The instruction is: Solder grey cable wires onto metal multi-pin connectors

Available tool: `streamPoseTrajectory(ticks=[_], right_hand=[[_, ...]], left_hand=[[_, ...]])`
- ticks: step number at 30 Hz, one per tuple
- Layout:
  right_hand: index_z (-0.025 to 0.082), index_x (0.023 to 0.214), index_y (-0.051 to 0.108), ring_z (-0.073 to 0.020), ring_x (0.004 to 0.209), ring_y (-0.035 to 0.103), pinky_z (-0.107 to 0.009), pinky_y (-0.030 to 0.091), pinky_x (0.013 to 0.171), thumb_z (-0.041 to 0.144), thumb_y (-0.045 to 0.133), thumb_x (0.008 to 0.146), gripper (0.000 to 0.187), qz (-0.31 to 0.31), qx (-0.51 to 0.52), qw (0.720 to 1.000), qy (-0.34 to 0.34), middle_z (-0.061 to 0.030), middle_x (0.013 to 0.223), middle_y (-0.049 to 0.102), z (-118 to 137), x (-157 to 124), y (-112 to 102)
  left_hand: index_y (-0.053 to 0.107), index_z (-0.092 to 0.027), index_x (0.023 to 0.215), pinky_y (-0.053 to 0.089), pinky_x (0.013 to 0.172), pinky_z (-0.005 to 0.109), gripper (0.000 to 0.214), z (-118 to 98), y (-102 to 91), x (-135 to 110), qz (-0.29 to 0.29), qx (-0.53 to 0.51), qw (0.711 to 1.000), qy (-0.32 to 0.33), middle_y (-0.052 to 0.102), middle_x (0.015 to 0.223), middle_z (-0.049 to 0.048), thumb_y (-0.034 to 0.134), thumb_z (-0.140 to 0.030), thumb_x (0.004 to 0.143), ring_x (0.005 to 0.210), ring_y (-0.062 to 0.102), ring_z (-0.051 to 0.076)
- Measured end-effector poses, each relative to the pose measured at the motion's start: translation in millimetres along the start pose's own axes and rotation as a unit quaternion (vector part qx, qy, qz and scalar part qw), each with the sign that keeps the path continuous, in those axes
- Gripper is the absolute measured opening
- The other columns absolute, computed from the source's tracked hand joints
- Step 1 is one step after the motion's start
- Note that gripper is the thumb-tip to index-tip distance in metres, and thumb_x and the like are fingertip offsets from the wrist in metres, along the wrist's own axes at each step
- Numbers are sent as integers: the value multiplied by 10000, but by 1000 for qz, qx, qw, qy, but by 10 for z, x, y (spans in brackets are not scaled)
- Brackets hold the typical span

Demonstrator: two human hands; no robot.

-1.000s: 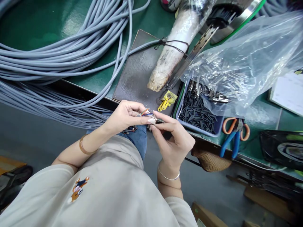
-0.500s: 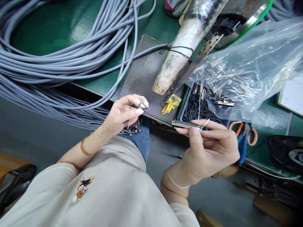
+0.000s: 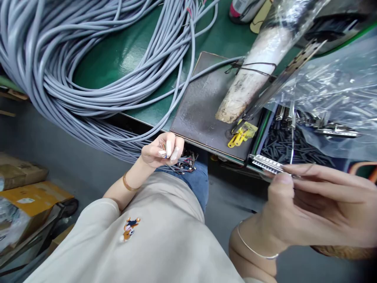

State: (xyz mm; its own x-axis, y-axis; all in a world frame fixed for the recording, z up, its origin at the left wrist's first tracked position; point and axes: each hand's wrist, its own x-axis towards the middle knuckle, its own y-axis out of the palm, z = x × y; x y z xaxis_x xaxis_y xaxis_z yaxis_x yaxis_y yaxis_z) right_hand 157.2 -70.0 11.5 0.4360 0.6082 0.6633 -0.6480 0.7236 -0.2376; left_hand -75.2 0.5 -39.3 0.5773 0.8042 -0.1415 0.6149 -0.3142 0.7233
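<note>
My left hand [image 3: 161, 150] is closed near the front edge of the dark board, white covers on its fingertips. Pinched in it are thin coloured wires [image 3: 165, 156], mostly hidden by the fingers. Farther right, my right hand [image 3: 321, 206] grips a metal multi-pin D-sub connector [image 3: 266, 163] by one end between thumb and fingers. A row of its solder cups faces the camera. A thin silvery strand [image 3: 292, 137] runs down to the fingertips of this hand. The connector and the wires are well apart.
Coils of grey cable [image 3: 118, 94] cover the left of the green bench. On the dark board [image 3: 203, 98] lie yellow pieces [image 3: 240, 137] below a wrapped white roll [image 3: 250, 86]. A box of black sleeves [image 3: 285, 147] and a clear bag [image 3: 338, 86] stand right. Finished-looking connector ends [image 3: 188, 161] rest on my lap.
The view has swung left, so the bench appears farther right. My left fingers have curled tighter round the wires. My right hand has tilted the connector and moved away from the left hand.
</note>
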Motion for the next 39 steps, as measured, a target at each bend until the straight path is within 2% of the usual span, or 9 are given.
streamPoseTrajectory(ticks=[3, 6, 9, 15, 19, 23, 26, 33, 39], right_hand=[[295, 901, 790, -257, 694, 740, -451, 613, 639, 119, 816, 776, 217, 64, -11, 998, -15, 4, 884, 796, 25, -9, -52], [272, 959, 764, -203, 758, 776, -340, 624, 666, 78, 827, 773, 276, 149, -58, 981, -108, 7, 942, 814, -16, -51, -88], [261, 1028, 748, -172, 854, 792, -263, 645, 717, 65, 808, 809, 300, 237, -91, 945, -205, -32, 1092, 815, -82, -99, -79], [220, 1073, 733, -230, 1126, 774, -314, 679, 935, 78, 683, 916, 218, 365, -90, 888, -264, -103, 1251, 777, -133, -126, -9], [225, 1094, 740, -221, 1090, 783, -300, 687, 922, 80, 719, 895, 247, 328, -86, 901, -269, -87, 1222, 783, -144, -138, -16], [309, 1117, 754, -197, 985, 788, -319, 704, 837, 74, 773, 846, 359, 214, -79, 955, -188, -19, 1200, 776, -142, -153, -34], [280, 1058, 752, -184, 906, 770, -332, 683, 763, 57, 789, 818, 330, 155, -53, 976, -140, -23, 1113, 783, -130, -121, -37], [226, 902, 706, -173, 859, 760, -328, 636, 727, 75, 776, 832, 181, 114, -35, 990, -80, -14, 971, 785, -203, -83, -36], [214, 861, 654, -170, 805, 778, -291, 621, 654, 60, 764, 825, 193, 104, -44, 989, -92, -11, 923, 791, -260, -95, -56]], left_hand=[[374, -202, 479, 190, 293, 206, 607, -32, 67, -5, -9, 26, 1000, -5, 482, 511, -6, 893, -515, 467, 366, 346, 64], [503, -185, 608, 184, 337, 170, 487, -54, 200, 26, -52, 61, 997, -12, 561, 579, -13, 914, -443, 565, 388, 338, 35], [566, -167, 700, 163, 366, 160, 397, -36, 348, 79, -102, 86, 991, -12, 591, 613, -32, 913, -338, 614, 388, 270, -2], [612, -158, 712, 301, 451, 167, 261, 73, 516, 128, -129, 149, 980, 41, 567, 674, -36, 862, -167, 639, 497, 378, 22], [629, -167, 709, 367, 494, 180, 192, 124, 574, 126, -116, 213, 968, 56, 556, 673, -21, 818, -180, 682, 549, 451, 59], [651, -164, 698, 410, 541, 196, 122, 162, 614, 128, -97, 273, 950, 115, 589, 734, 16, 772, -175, 702, 626, 501, 90], [661, -165, 702, 419, 556, 202, 90, 202, 606, 123, -88, 315, 931, 165, 603, 764, 35, 745, -150, 731, 656, 518, 101], [679, -178, 803, 314, 437, 148, 101, 337, 501, 119, -81, 361, 879, 299, 645, 919, 63, 711, -85, 781, 612, 501, 67], [721, -184, 846, 429, 484, 158, 87, 361, 467, 115, -96, 375, 855, 344, 649, 1001, 87, 724, -105, 811, 698, 572, 94]])
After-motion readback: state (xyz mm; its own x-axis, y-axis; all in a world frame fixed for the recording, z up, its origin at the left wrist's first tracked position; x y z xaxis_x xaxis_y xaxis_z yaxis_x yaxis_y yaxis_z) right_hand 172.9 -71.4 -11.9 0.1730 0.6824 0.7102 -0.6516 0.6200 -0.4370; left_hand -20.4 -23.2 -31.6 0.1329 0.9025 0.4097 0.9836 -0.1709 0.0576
